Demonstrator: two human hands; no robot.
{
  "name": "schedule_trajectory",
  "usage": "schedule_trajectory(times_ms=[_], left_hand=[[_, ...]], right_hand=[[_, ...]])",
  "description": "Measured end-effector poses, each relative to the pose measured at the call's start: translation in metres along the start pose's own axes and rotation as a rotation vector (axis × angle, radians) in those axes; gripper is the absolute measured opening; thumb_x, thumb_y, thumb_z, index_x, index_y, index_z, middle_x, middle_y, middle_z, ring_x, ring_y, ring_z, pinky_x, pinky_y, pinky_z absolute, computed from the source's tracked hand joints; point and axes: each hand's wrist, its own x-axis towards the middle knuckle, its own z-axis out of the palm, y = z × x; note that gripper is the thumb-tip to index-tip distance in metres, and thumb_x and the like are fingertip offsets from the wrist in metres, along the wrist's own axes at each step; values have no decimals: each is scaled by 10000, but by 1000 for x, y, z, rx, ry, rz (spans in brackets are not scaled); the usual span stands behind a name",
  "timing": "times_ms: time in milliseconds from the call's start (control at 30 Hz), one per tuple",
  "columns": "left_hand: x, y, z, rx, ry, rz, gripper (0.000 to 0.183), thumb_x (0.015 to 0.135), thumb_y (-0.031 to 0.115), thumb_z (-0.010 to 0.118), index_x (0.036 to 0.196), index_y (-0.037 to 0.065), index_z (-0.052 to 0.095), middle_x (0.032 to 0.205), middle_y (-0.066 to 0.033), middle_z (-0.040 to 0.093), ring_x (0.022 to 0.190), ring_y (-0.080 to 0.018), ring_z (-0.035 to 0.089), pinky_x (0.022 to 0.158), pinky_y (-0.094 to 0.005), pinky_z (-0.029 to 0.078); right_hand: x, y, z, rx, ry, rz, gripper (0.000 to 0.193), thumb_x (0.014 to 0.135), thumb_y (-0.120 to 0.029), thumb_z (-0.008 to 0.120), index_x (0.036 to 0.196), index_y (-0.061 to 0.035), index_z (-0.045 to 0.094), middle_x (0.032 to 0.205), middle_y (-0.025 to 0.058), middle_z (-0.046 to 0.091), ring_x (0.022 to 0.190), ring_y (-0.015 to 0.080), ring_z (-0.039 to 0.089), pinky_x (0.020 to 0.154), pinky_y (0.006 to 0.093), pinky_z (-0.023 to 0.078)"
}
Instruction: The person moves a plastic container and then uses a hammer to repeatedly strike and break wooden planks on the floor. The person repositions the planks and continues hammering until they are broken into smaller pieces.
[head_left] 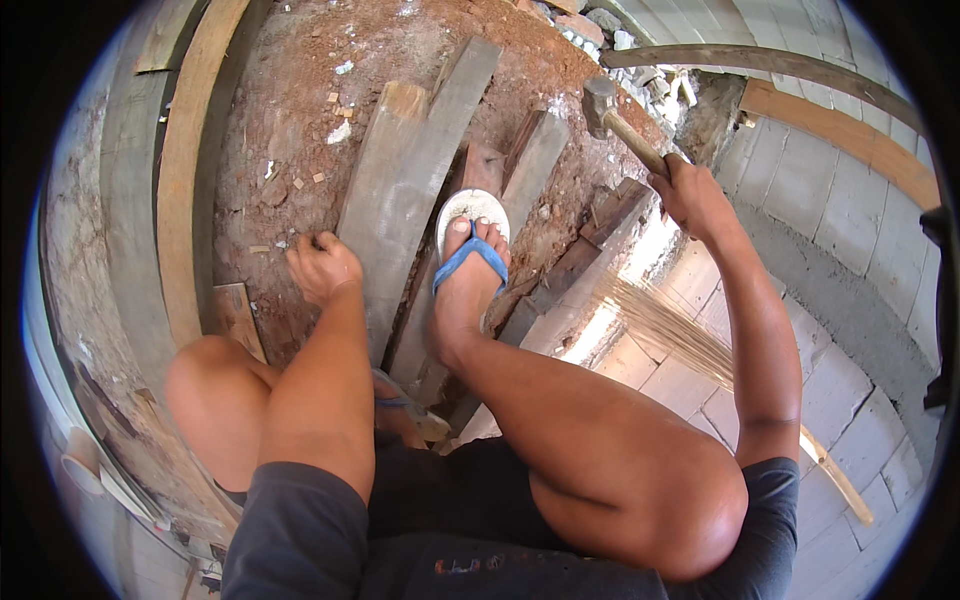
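My right hand (692, 198) grips the wooden handle of a hammer (634, 142), raised at the upper right with its blunt grey metal head pointing up and left. My left hand (325, 270) is closed, fingers curled, beside the left edge of a grey wooden plank (385, 215). What it holds, if anything, is hidden. A second weathered plank (465, 80) lies tight along the first. My foot in a white sandal with blue straps (472, 262) presses on the timber between this pair and another short board (537, 150).
Long timber beams (190, 170) run along the left over reddish soil (290, 100) strewn with wood chips. To the right, a stick broom (675, 330) lies by a pale block wall (780, 170). White rubble (660, 90) is heaped at the far right. A curved board (770, 62) crosses above it.
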Motion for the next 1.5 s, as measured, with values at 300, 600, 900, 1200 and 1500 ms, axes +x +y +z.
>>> schedule_trajectory(times_ms=[300,600,900,1200,1500], left_hand=[[3,-4,1,1,4,6,376,859,323,499,1128,105,646,1157,-99,545,1133,-315,513,908,-485,454],[4,-7,4,-21,26,21,342,852,318,509,1079,117,667,1140,-90,557,1119,-309,521,897,-482,460],[5,-5,3,-6,-1,4,335,845,318,510,1071,126,668,1142,-75,558,1130,-296,516,897,-481,464],[6,-2,-1,-18,-46,-14,346,850,320,505,1091,126,661,1147,-74,553,1142,-292,507,901,-488,462],[6,-7,6,-17,-18,-9,353,858,347,471,1080,150,662,1132,-86,553,1124,-312,517,888,-494,451]], right_hand=[[13,-22,-16,-410,-376,-31,330,957,-252,507,1039,34,648,1019,231,678,932,356,671,823,461,530],[36,-49,-30,-152,-139,11,436,989,-340,463,1009,69,615,801,247,675,778,351,687,736,430,554],[20,-20,-21,-297,-250,25,384,971,-333,503,1011,26,633,852,245,686,815,375,683,762,466,535],[18,-42,-20,-196,-310,145,399,984,-307,479,1011,67,617,843,270,675,769,392,678,755,466,548],[-1,-9,-4,-190,-142,-46,362,961,-326,531,965,25,617,792,236,667,717,373,666,712,474,524]])
